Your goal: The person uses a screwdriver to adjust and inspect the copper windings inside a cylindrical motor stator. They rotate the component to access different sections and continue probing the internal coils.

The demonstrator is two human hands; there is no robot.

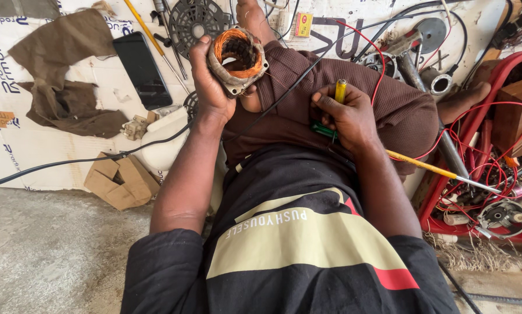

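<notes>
My left hand (210, 81) grips a round motor stator (238, 59) with orange copper windings, held up above my bent knee. My right hand (347, 116) rests on my thigh and holds a yellow lighter (341, 90) upright, with a small green item (324, 130) under its fingers. A black cable (284, 93) runs across my brown trousers between the two hands, and a thin red wire (380, 64) loops down to the right hand.
A black phone (142, 70) lies on white cardboard at the left, beside brown cloth (69, 70) and a crumpled carton (121, 180). A red basin (494, 174) of red wires and motor parts stands at the right. A yellow-handled screwdriver (430, 168) lies by my right arm. Tools lie at the top.
</notes>
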